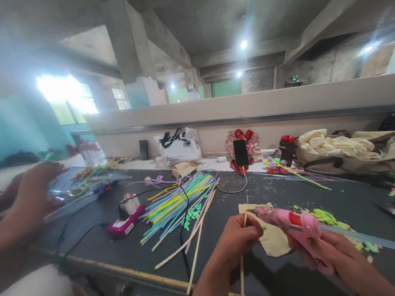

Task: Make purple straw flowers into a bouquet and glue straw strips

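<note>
My left hand (240,235) is closed on a long cream stem (242,275), which hangs down past the table's front edge. In my right hand (321,248) is a pink glue gun (286,218) with a long clear glue stick (380,239) in its back. The gun's nozzle touches or nearly touches the upper end of the stem, just above my left fingertips. Below the nozzle a cream cloth (274,239) lies on the dark table (219,221).
Coloured stems (178,206) and green pieces (192,217) lie left of centre, beside a purple power strip (125,221) with cables. A phone (241,153), bags and a bottle (286,150) line the back. Another person's hand (41,178) is at far left.
</note>
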The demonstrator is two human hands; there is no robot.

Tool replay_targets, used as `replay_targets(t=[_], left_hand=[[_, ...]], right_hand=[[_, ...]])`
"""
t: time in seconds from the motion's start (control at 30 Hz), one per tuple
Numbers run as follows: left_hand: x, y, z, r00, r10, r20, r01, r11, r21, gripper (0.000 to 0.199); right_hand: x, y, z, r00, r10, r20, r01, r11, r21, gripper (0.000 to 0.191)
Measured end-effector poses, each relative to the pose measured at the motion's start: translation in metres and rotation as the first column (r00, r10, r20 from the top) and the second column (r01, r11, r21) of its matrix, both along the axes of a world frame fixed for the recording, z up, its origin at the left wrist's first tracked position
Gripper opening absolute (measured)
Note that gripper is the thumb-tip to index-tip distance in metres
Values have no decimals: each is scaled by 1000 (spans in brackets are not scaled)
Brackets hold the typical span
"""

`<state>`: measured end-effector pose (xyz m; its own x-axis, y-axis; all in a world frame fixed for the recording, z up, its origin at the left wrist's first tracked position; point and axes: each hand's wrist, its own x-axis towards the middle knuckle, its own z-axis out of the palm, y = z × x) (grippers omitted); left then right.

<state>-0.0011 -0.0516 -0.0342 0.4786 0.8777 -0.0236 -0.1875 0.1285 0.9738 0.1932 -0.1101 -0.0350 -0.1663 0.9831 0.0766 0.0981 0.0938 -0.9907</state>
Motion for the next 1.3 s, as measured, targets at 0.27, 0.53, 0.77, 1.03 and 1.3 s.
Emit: replay_targets(t=[0.27, 0.53, 0.77, 1.03, 1.3], left_hand=[[0, -3, 4, 1000, -20, 5, 20, 1000, 13, 6], [1, -3, 6, 1000, -7, -3, 6, 1000, -10, 4], [1, -4, 8, 1000, -6, -6, 6, 1000, -10, 4], [1, -3, 6, 1000, 2, 6, -2, 1000, -31, 7], [0, -2, 2, 997, 38, 67, -33, 997, -70, 5]], right_hand=[[-2, 2, -2, 1000, 15, 17, -14, 1000, -23, 45], [-1, 2, -4, 999, 12, 38, -12, 1000, -2, 46], [-3, 1, 0, 999, 11, 34, -11, 1000, 8, 45], [-3, 3, -5, 998, 8, 56, -8, 1000, -4, 49], [6, 4, 4, 988, -45, 151, 24, 990, 137, 43]])
